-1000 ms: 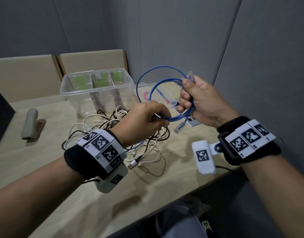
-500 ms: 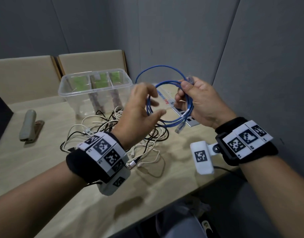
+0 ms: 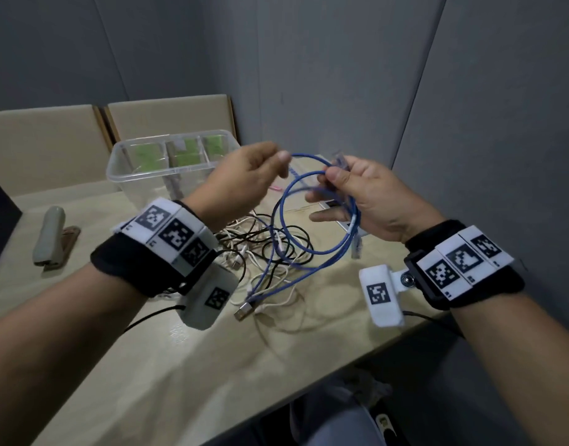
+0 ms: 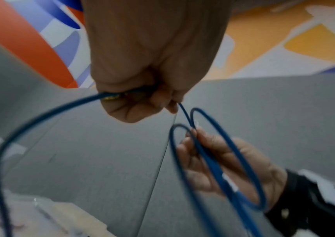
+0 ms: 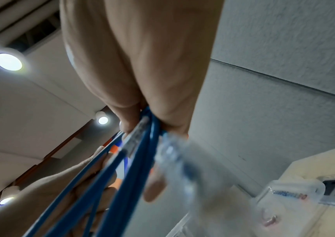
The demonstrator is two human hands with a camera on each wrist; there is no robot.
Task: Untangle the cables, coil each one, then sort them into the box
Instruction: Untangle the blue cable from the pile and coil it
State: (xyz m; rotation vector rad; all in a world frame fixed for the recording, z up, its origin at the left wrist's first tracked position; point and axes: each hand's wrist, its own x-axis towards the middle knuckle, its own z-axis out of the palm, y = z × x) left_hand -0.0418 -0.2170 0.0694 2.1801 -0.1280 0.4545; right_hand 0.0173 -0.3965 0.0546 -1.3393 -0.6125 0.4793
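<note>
A blue network cable (image 3: 310, 251) hangs in loops between my hands above the table. My right hand (image 3: 328, 175) grips the gathered loops (image 5: 138, 168), and a clear plug (image 5: 174, 154) sticks out past its fingers. My left hand (image 3: 278, 162) is raised beside it, fingers curled round a strand of the same cable (image 4: 41, 115). The blue tail drops into a tangle of white and black cables (image 3: 260, 249) on the table. A clear plastic box (image 3: 148, 173) with green-lined compartments stands behind my left hand.
A grey stapler (image 3: 49, 235) lies at the left of the wooden table (image 3: 212, 365). A silver USB plug (image 3: 242, 310) pokes out of the pile's near side. Grey partition walls close in behind and to the right. The table edge runs diagonally at the lower right.
My left hand has risen from the bottom of the coil to the level of my right hand, drawing a strand of the blue cable up with it. The right hand kept hold of the loops.
</note>
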